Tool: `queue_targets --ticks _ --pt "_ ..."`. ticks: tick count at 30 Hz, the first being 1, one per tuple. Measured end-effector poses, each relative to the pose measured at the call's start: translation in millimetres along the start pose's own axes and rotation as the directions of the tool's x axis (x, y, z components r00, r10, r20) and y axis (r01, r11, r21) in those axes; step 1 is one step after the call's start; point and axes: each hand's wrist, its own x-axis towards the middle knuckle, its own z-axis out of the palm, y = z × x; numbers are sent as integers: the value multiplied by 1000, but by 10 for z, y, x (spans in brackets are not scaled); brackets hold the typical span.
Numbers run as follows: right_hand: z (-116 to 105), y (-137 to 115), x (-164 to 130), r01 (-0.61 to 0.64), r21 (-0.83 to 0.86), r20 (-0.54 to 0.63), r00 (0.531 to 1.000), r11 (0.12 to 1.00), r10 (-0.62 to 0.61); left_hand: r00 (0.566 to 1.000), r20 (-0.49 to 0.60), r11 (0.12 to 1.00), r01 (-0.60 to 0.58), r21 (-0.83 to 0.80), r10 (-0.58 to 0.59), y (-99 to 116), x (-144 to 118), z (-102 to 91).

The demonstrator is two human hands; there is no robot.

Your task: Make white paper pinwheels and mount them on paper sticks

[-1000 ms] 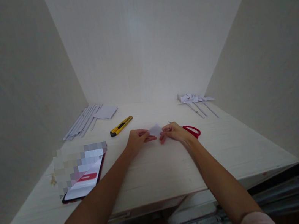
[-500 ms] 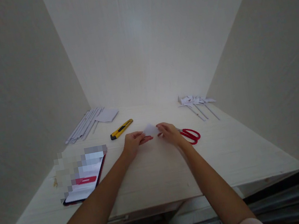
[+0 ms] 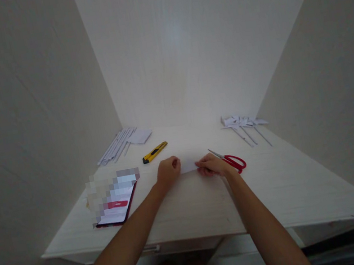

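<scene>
Head view, looking down at a pale worktop (image 3: pixel 190 208) set into a corner of light walls. Both hands are out in the middle of it, meeting over a small piece of white paper (image 3: pixel 188 165) that lies flat on the surface. The left hand (image 3: pixel 168 172) sits at the paper's left edge, curled into a loose fist with the fingers tucked down against the sheet. The right hand (image 3: pixel 213 166) is on the paper's right edge, fingers bent and pressed low onto it, knuckles up. Whether either hand actually pinches the sheet or only presses it flat, I cannot tell from this angle. The paper shows only as a small pale patch between the two hands.

Just beside the right hand, touching or nearly touching its far side, lie red-handled scissors (image 3: pixel 232 160), blades pointing away to the left. Farther back on the left, a yellow utility knife (image 3: pixel 155 152) lies at a slant, apart from the hands. Behind it, near the left wall, is a bundle of long paper strips (image 3: pixel 116 146) with a small white sheet (image 3: pixel 140 136) resting at its end. At the back right corner sits a cluster of folded paper pieces on thin sticks (image 3: pixel 244 124). Near the front left of the worktop lies a phone (image 3: pixel 116 205), screen lit.
</scene>
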Motion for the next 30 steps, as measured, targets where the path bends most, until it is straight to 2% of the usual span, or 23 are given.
queue_targets --ticks 1,2,4,6,8,12,15,19,21,23,25,27,30 --pt "5 -10 -10 -4 -62 28 1000 998 6 991 -58 989 -119 84 124 -7 -8 1" --pt "8 -19 -18 5 -123 55 999 992 1 968 -62 964 -235 124 244 -16 -15 4" --pt "11 -38 -30 33 -211 109 994 977 -10 895 57 889 -446 103 442 -38 -24 12" --pt "7 -55 -37 50 -249 155 988 967 -12 809 217 824 -565 35 546 -56 -33 17" --pt "1 -66 -40 61 -282 171 985 958 -12 775 305 815 -579 -5 553 -64 -41 13" --pt "19 -77 -46 88 -429 106 993 899 -46 783 357 845 -534 -35 510 -56 -44 -17" --pt "93 -94 -81 36 -617 -82 991 786 -109 779 368 845 -533 -38 508 -44 -42 -38" --pt "263 -134 -208 -196 -795 -371 906 574 -204 775 370 820 -570 57 513 -8 -63 -50" --pt "363 -142 -286 -244 -833 -428 853 496 -299 780 367 805 -580 122 506 16 -85 -46" --pt "460 -126 -350 -154 -885 -368 810 440 -457 796 360 799 -572 186 486 40 -110 -35" --pt "546 -78 -384 0 -919 -243 787 393 -567 815 360 794 -554 250 455 64 -134 -19" --pt "609 -8 -389 98 -922 -148 804 375 -576 834 353 791 -530 305 423 93 -160 -9" --pt "656 85 -377 132 -909 -93 860 395 -502 868 326 806 -479 349 375 140 -214 -12"
